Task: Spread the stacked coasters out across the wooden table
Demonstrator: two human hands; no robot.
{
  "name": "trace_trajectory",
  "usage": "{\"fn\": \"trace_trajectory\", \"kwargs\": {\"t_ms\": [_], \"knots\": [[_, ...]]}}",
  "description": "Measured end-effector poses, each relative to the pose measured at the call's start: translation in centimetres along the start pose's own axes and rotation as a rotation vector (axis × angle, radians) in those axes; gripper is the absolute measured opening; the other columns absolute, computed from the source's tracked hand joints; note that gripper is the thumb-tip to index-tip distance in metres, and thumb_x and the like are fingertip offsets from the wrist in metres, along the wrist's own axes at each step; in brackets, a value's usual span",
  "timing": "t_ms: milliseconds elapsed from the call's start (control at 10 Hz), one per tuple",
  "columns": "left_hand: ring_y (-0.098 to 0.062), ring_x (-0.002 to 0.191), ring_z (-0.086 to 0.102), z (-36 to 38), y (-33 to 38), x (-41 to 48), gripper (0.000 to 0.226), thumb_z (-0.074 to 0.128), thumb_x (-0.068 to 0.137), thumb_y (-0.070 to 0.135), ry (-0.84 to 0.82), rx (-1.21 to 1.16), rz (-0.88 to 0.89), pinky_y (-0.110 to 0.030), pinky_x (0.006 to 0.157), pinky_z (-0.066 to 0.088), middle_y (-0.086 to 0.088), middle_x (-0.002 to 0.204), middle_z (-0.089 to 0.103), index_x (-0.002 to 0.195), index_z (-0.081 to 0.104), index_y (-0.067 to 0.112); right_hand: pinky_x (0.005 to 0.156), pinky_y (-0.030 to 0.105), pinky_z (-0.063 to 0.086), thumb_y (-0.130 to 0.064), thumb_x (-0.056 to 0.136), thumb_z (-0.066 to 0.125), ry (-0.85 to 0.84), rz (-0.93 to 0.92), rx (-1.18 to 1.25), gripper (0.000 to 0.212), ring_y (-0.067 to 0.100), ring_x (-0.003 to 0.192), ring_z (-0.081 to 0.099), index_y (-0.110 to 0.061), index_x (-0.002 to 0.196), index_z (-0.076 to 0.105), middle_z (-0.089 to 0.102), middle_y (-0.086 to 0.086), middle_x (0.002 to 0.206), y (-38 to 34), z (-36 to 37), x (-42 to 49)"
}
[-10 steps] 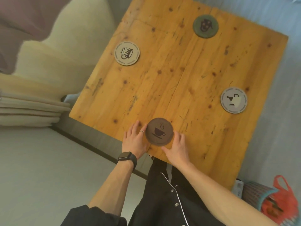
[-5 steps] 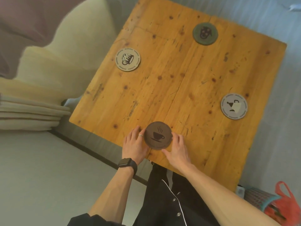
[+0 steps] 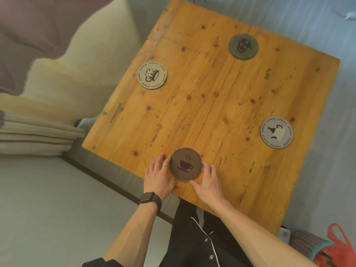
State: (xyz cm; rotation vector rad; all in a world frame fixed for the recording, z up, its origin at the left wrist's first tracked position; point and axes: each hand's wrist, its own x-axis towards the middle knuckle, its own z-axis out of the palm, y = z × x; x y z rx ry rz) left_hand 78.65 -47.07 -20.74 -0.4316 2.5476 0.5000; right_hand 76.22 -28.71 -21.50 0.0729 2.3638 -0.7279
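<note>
A brown coaster (image 3: 185, 164) with a steaming cup print lies near the front edge of the wooden table (image 3: 212, 105). My left hand (image 3: 159, 175) touches its left rim and my right hand (image 3: 209, 181) touches its right rim, fingers curved around it. Whether more coasters lie under it I cannot tell. Three coasters lie spread out: a cream one with a mug print (image 3: 152, 75) at the left, a green one (image 3: 243, 46) at the far side, a grey one (image 3: 276, 132) at the right.
A cream cushion (image 3: 77, 60) and folded blankets (image 3: 34, 135) sit left of the table. A woven basket with a red bag (image 3: 327, 249) stands on the floor at the lower right. My left wrist wears a black watch (image 3: 149, 198).
Both hands have stayed on the brown coaster's rim, and it rests in nearly the same spot. The view has shifted slightly.
</note>
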Motion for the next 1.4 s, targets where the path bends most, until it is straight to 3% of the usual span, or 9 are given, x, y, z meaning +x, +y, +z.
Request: {"fn": "trace_trajectory", "kwargs": {"t_ms": [200,400,500,600,700,900,1000,1200,1400], "knots": [[-0.029,0.143,0.023,-1.1,1.8,0.2,0.079,0.058,0.072,0.032,-0.046,-0.087,-0.090,-0.048,0.115,0.027,-0.002,0.158,0.026,0.147,0.034,0.024,0.102,0.036,0.049,-0.038,0.088,0.074,-0.149,0.045,0.044,0.080,0.020,0.123,0.055,-0.024,0.151,0.027,0.037,0.003,0.147,0.0,-2.4,0.5],[-0.030,0.147,0.014,-3.1,7.1,3.1,0.072,0.051,0.082,0.027,0.033,-0.088,0.014,-0.047,0.119,0.020,-0.005,0.160,0.020,0.150,0.029,0.024,0.105,0.036,0.045,-0.050,0.098,0.055,-0.335,-0.023,-0.156,0.052,0.017,0.127,0.051,-0.025,0.143,0.047,0.048,-0.002,0.145,1.2,-11.4,2.7],[-0.027,0.149,0.007,-3.7,10.8,6.1,0.071,0.052,0.087,0.036,0.102,-0.047,0.085,-0.048,0.121,0.013,-0.004,0.162,0.015,0.152,0.024,0.026,0.105,0.035,0.044,-0.047,0.101,0.049,-0.205,-0.078,-0.208,0.049,0.018,0.130,0.049,-0.024,0.145,0.047,0.047,-0.004,0.148,2.7,-16.1,4.9],[-0.025,0.150,0.003,-3.5,13.8,8.9,0.074,0.049,0.090,0.047,0.132,-0.004,0.101,-0.050,0.121,0.010,-0.001,0.164,0.007,0.154,0.016,0.031,0.111,0.039,0.037,-0.047,0.102,0.045,-0.036,-0.109,-0.218,0.053,0.021,0.139,0.040,-0.023,0.149,0.041,0.039,-0.002,0.155,4.3,-19.0,7.8],[-0.025,0.150,-0.005,-2.5,15.8,11.0,0.072,0.039,0.093,0.056,0.122,0.034,0.087,-0.055,0.120,0.006,0.001,0.164,-0.004,0.154,0.007,0.036,0.120,0.044,0.024,-0.050,0.103,0.039,0.056,-0.144,-0.288,0.059,0.025,0.152,0.018,-0.024,0.156,0.032,0.022,-0.001,0.166,6.4,-20.1,10.2],[-0.022,0.145,-0.028,1.2,17.3,12.2,0.069,0.016,0.091,0.070,0.022,0.037,0.010,-0.063,0.114,-0.011,0.009,0.158,-0.030,0.149,-0.014,0.047,0.124,0.047,-0.001,-0.058,0.103,0.022,-0.005,-0.181,-0.538,0.072,0.023,0.153,-0.023,-0.032,0.160,-0.012,-0.025,0.001,0.166,10.7,-18.3,12.2],[-0.020,0.141,-0.037,2.2,17.4,12.3,0.071,0.010,0.089,0.074,0.019,0.063,-0.005,-0.063,0.112,-0.017,0.011,0.152,-0.040,0.145,-0.024,0.048,0.125,0.046,-0.005,-0.060,0.102,0.017,0.020,-0.210,-0.601,0.073,0.024,0.152,-0.027,-0.031,0.156,-0.021,-0.030,0.002,0.164,11.8,-17.8,12.3],[-0.020,0.139,-0.039,2.4,17.5,12.4,0.071,0.008,0.088,0.075,0.002,0.077,-0.021,-0.063,0.111,-0.018,0.011,0.150,-0.043,0.143,-0.028,0.048,0.124,0.047,0.005,-0.058,0.102,0.034,-0.131,-0.199,-0.377,0.072,0.022,0.156,-0.012,-0.032,0.162,0.003,-0.009,-0.002,0.170,8.7,-22.1,11.3],[-0.020,0.139,-0.039,2.3,17.5,12.5,0.072,0.007,0.087,0.076,-0.008,0.082,-0.018,-0.062,0.110,-0.020,0.011,0.149,-0.043,0.143,-0.028,0.048,0.112,0.032,0.034,-0.060,0.095,0.053,0.233,-0.405,0.235,0.058,0.004,0.140,0.038,-0.042,0.149,0.040,0.036,-0.019,0.158,1.9,-35.0,4.0]]}}
